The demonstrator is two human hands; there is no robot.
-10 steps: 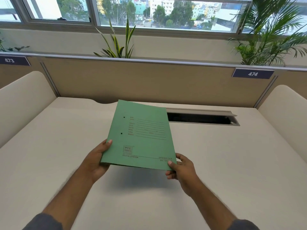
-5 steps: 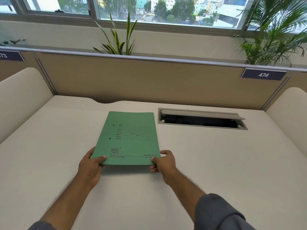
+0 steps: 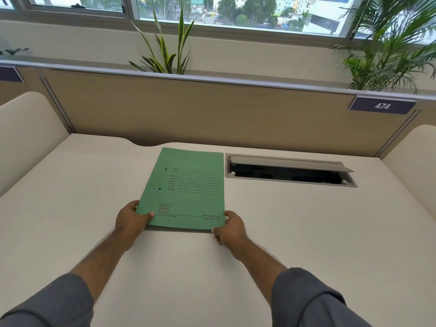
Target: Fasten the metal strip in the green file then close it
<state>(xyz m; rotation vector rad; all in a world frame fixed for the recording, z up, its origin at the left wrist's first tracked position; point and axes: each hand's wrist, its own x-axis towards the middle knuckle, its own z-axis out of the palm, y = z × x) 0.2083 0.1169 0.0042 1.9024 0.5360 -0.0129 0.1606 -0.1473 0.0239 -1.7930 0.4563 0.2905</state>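
While the closed file (image 3: 187,190) lies flat on the desk (image 3: 306,232), left hand (image 3: 131,220) and right hand (image 3: 230,228) pinch its near corners.

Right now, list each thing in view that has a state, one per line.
green file: closed, flat on the desk
left hand: gripping the file's near left corner
right hand: gripping the file's near right corner
cable hatch: lid propped open
window: shut, as far as visible

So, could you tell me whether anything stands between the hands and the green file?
Nothing visible does: the left hand and right hand already grip the near corners of the closed green file on the desk.
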